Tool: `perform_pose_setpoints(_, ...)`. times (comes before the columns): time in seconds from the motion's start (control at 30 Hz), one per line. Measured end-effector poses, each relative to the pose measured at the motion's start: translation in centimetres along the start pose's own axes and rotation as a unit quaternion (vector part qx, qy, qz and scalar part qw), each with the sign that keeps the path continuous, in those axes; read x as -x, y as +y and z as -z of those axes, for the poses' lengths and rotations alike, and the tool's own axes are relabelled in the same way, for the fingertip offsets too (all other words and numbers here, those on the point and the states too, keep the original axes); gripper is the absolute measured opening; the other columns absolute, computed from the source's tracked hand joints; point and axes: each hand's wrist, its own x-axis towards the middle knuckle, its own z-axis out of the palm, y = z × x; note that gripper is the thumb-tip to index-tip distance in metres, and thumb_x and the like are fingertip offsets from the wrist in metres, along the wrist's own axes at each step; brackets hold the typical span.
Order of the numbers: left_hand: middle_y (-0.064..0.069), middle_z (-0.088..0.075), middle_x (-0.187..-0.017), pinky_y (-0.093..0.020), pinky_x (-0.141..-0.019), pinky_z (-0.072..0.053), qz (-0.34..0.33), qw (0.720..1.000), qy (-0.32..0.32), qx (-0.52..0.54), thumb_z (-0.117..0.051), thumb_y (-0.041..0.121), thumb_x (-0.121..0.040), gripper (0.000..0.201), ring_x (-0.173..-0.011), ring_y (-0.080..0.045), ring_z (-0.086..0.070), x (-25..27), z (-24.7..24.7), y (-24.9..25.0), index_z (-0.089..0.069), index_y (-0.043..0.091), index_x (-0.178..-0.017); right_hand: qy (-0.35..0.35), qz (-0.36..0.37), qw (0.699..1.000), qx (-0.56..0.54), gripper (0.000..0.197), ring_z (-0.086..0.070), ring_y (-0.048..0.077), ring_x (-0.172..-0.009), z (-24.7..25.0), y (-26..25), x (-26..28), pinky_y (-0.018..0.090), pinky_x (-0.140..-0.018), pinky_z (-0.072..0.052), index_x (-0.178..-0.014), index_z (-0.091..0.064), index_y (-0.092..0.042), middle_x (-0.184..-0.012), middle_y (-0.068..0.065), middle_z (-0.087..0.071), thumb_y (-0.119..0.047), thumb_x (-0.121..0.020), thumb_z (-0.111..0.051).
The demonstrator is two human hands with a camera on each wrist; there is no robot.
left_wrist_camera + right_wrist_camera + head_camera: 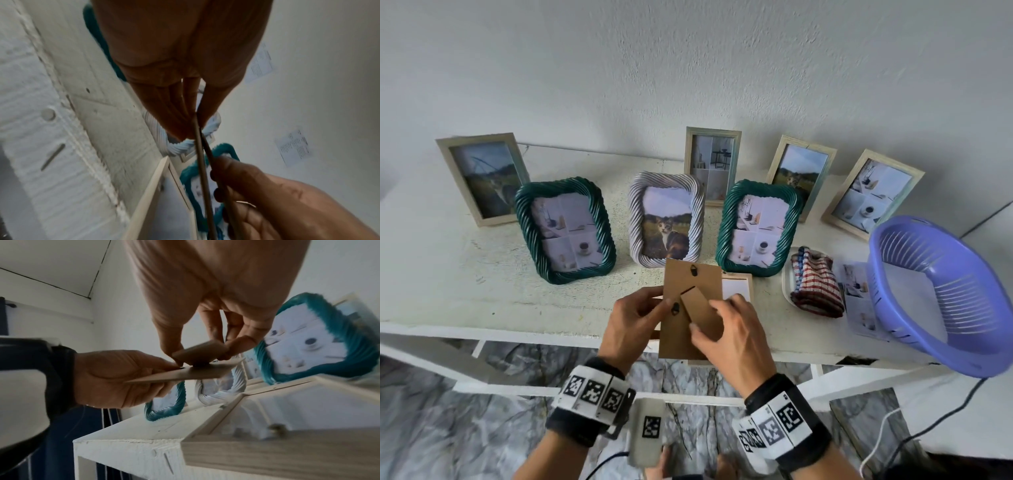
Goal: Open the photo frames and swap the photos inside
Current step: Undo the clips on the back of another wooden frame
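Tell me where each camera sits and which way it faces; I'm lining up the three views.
Head: on the person's head, looking forward and down at the shelf of frames; shows both hands and banded wrists.
Left wrist: on the left wrist, looking along the left hand at the backing board edge-on; the right hand shows too.
Right wrist: on the right wrist, looking along the right hand pinching the board's stand; the left hand shows too.
Shared: all three show the board, both hands and a green frame.

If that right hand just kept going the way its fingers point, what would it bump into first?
Probably the brown backing board it already pinches by the stand flap; the right hand points up-left. Beyond that, likely the left hand, then the white twisted frame, though depth is unclear.
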Motion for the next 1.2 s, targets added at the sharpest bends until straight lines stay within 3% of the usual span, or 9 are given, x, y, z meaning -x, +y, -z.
perform_pose_setpoints(0.13, -0.014, -0.075, -0.085, -0.033, -0.059, -0.058, 0.02, 0.998, 0.047, 0.036, -0.066, 0.007, -0.089, 0.017, -0.073, -0.021, -0.071, 0.3, 3.3, -0.4, -0.071, 0.013, -0.104, -0.043, 0.045, 0.998, -0.028, 0.064, -0.052, 0.019, -0.094, -1.7, -1.5, -1.1, 0.03, -0.08, -0.047, -0.115, -0.062, -0.012, -0.101, 0.002, -0.054, -0.062, -0.082, -0.039)
perform_pose_setpoints(0.3, -0.019, -0.074, -0.084, -0.033, -0.058, -0.059, 0.063, 0.992, 0.104, 0.022, -0.069, 0.007, -0.087, 0.02, -0.068, -0.022, -0.07, -0.4, 5.9, -1.7, -0.069, 0.005, -0.106, -0.107, 0.12, 0.984, 0.073, 0.051, -0.052, 0.024, -0.091, -2.9, -2.7, -3.0, 0.037, -0.079, -0.045, -0.115, -0.065, -0.014, -0.091, 0.005, -0.072, -0.048, -0.09, -0.037)
perform_pose_setpoints(0.43, -0.003, -0.075, -0.072, -0.046, -0.065, -0.061, 0.048, 0.981, 0.144, -0.12, -0.078, 0.02, -0.078, 0.014, -0.069, -0.022, -0.072, -1.8, 6.9, -3.3, -0.072, 0.023, -0.09, -0.174, 0.131, 0.965, 0.145, 0.035, -0.048, 0.029, -0.099, -3.2, -3.3, -3.7, 0.036, -0.076, -0.036, -0.111, -0.064, -0.013, -0.084, 0.012, -0.068, -0.036, -0.095, -0.044)
perform_pose_setpoints(0.53, 0.006, -0.073, -0.073, -0.041, -0.072, -0.06, 0.022, 0.955, 0.164, -0.244, -0.08, 0.033, -0.074, 0.012, -0.073, -0.016, -0.071, -2.1, 7.0, -3.5, -0.071, 0.031, -0.081, -0.191, 0.146, 0.954, 0.177, 0.029, -0.046, 0.029, -0.097, -3.3, -3.6, -3.9, 0.035, -0.072, -0.027, -0.099, -0.063, -0.012, -0.082, 0.011, -0.064, -0.034, -0.093, -0.043)
perform_pose_setpoints(0.67, -0.001, -0.072, -0.1, -0.032, -0.08, -0.05, 0.023, 0.91, 0.162, -0.381, -0.075, 0.039, -0.076, 0.031, -0.096, -0.024, -0.065, -2.1, 6.8, -3.3, -0.073, 0.025, -0.103, -0.207, 0.15, 0.949, 0.183, 0.023, -0.045, 0.028, -0.093, -3.4, -3.5, -3.8, 0.035, -0.07, -0.026, -0.089, -0.058, -0.012, -0.073, 0.008, -0.056, -0.03, -0.091, -0.044)
perform_pose_setpoints(0.77, -0.001, -0.069, -0.101, -0.034, -0.078, -0.048, -0.01, 0.9, 0.161, -0.406, -0.068, 0.038, -0.084, 0.032, -0.093, -0.025, -0.063, -1.8, 6.1, -2.9, -0.067, 0.023, -0.112, -0.216, 0.14, 0.955, 0.15, 0.022, -0.047, 0.028, -0.09, -3.3, -3.3, -3.5, 0.035, -0.071, -0.032, -0.088, -0.059, -0.011, -0.066, 0.004, -0.048, -0.028, -0.091, -0.046)
perform_pose_setpoints(0.97, 0.004, -0.071, -0.086, -0.03, -0.066, -0.057, -0.141, 0.918, 0.081, -0.361, -0.071, 0.023, -0.085, 0.013, -0.071, -0.012, -0.065, -1.5, 2.5, -2.6, -0.072, 0.023, -0.098, -0.115, 0.138, 0.983, 0.03, 0.035, -0.062, 0.025, -0.094, -1.9, -0.3, -3.4, 0.034, -0.089, -0.045, -0.117, -0.064, -0.006, -0.111, 0.008, -0.069, -0.024, -0.09, -0.051)
perform_pose_setpoints(1.03, 0.003, -0.073, -0.086, -0.014, -0.066, -0.053, -0.141, 0.93, 0.036, -0.336, -0.07, 0.018, -0.086, 0.014, -0.071, -0.009, -0.067, -1.6, 0.8, -2.1, -0.072, 0.018, -0.1, -0.098, 0.101, 0.988, 0.06, 0.042, -0.058, 0.029, -0.103, -0.9, 1.5, -3.4, 0.038, -0.091, -0.046, -0.124, -0.061, -0.009, -0.119, 0.008, -0.065, -0.031, -0.089, -0.052)
perform_pose_setpoints(1.2, 0.004, -0.074, -0.096, -0.029, -0.079, -0.057, -0.104, 0.931, -0.031, -0.349, -0.068, 0.03, -0.087, 0.028, -0.081, -0.011, -0.069, -2.0, -2.2, -1.8, -0.069, 0.023, -0.114, -0.175, -0.001, 0.974, 0.142, 0.082, -0.019, 0.033, -0.143, 0.9, 5.2, -3.0, 0.044, -0.115, -0.024, -0.15, -0.028, -0.03, -0.159, 0.009, -0.019, -0.062, -0.082, -0.06)
